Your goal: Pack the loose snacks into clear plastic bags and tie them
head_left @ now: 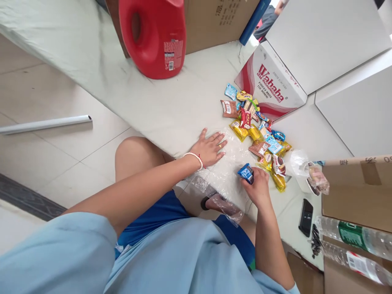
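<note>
My left hand [210,148] lies flat with fingers spread on the edge of a clear plastic bag [234,157], which is laid out on the white table [147,98] and hangs over its front edge. Between the thumb and fingers of my right hand [259,185] is a small blue snack packet [246,173], held just over the bag. Beyond and to the right of that hand lies a loose pile of wrapped snacks, among them a red packet [245,118], a brown packet [229,108], a light blue packet [273,144] and several yellow ones.
A white and red Wahaha carton [269,81] stands behind the snacks. At the back is a red jug [156,41]. To the right are a black phone [306,218], plastic bottles [352,233] and a cardboard box [352,188]. A grey pole [49,124] shows at left.
</note>
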`<action>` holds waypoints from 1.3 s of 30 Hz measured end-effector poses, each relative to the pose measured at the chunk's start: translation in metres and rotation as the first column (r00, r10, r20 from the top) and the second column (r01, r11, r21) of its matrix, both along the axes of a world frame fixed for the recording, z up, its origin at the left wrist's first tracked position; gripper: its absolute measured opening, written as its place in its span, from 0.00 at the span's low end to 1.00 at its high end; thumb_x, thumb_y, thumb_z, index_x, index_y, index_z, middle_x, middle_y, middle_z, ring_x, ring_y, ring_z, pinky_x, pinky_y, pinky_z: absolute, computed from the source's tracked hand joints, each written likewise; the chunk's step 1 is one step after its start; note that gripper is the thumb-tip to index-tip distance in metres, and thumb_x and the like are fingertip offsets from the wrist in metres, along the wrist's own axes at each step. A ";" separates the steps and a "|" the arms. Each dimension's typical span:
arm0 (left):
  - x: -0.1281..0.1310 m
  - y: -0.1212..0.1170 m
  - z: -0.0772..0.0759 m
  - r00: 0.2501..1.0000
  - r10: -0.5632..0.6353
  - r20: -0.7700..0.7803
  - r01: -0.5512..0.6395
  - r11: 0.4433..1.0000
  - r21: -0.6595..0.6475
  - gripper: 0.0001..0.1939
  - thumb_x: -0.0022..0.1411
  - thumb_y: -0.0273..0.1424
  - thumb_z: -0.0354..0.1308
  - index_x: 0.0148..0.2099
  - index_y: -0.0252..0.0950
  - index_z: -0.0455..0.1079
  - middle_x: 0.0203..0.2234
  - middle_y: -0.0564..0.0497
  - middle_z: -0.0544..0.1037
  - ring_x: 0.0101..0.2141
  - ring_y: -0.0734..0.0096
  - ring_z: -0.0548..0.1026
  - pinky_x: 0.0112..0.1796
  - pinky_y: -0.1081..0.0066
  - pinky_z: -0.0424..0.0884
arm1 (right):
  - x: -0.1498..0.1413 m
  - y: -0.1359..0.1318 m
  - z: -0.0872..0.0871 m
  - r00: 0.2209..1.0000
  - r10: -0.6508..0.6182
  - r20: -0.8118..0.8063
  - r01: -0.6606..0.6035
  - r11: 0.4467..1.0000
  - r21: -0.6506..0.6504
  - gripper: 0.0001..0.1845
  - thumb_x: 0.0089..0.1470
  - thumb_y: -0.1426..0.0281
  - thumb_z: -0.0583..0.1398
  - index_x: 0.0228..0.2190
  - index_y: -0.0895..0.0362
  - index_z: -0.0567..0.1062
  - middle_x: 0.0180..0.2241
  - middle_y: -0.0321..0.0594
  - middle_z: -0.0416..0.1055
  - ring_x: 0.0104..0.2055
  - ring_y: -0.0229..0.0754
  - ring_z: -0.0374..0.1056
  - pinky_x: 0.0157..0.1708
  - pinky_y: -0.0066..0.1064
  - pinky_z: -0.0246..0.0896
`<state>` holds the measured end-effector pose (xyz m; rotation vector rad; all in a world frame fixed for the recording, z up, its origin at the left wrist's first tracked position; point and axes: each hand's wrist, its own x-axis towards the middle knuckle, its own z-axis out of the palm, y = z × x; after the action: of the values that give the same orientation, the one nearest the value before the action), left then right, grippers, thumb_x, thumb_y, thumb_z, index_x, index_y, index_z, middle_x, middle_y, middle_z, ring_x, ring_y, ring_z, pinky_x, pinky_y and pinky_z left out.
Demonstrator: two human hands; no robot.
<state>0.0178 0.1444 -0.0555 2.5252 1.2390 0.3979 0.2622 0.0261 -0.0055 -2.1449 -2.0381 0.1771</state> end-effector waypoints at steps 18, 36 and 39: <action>-0.005 0.002 0.000 0.993 0.035 0.115 -0.035 0.999 -0.006 0.29 0.77 0.42 0.38 0.74 0.42 0.56 0.73 0.43 0.55 0.71 0.57 0.56 0.69 0.38 0.36 | -0.044 0.013 0.002 0.978 0.139 -0.154 -0.138 0.990 0.019 0.32 0.59 0.59 0.66 0.61 0.57 0.68 0.58 0.54 0.67 0.61 0.59 0.61 0.60 0.54 0.60; -0.107 -0.038 0.024 0.809 -0.560 0.179 0.579 0.811 -0.080 0.36 0.55 0.22 0.56 0.66 0.39 0.62 0.69 0.40 0.64 0.70 0.53 0.59 0.70 0.43 0.50 | -0.028 -0.094 -0.006 0.916 0.272 -0.296 -0.199 0.947 0.253 0.12 0.62 0.78 0.58 0.44 0.52 0.75 0.50 0.48 0.70 0.54 0.52 0.66 0.51 0.49 0.69; -0.111 -0.035 0.015 0.849 -0.505 0.159 0.525 0.841 -0.130 0.23 0.63 0.25 0.58 0.60 0.43 0.71 0.68 0.44 0.68 0.70 0.51 0.60 0.68 0.41 0.51 | -0.014 -0.073 0.007 0.878 0.235 -0.417 -0.153 0.963 0.221 0.09 0.64 0.75 0.58 0.43 0.52 0.76 0.47 0.46 0.72 0.50 0.48 0.69 0.49 0.44 0.70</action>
<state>-0.0935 0.1097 -0.0400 2.5103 0.4815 0.2894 0.2481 -0.0471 0.0019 -1.6067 -1.9081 0.4420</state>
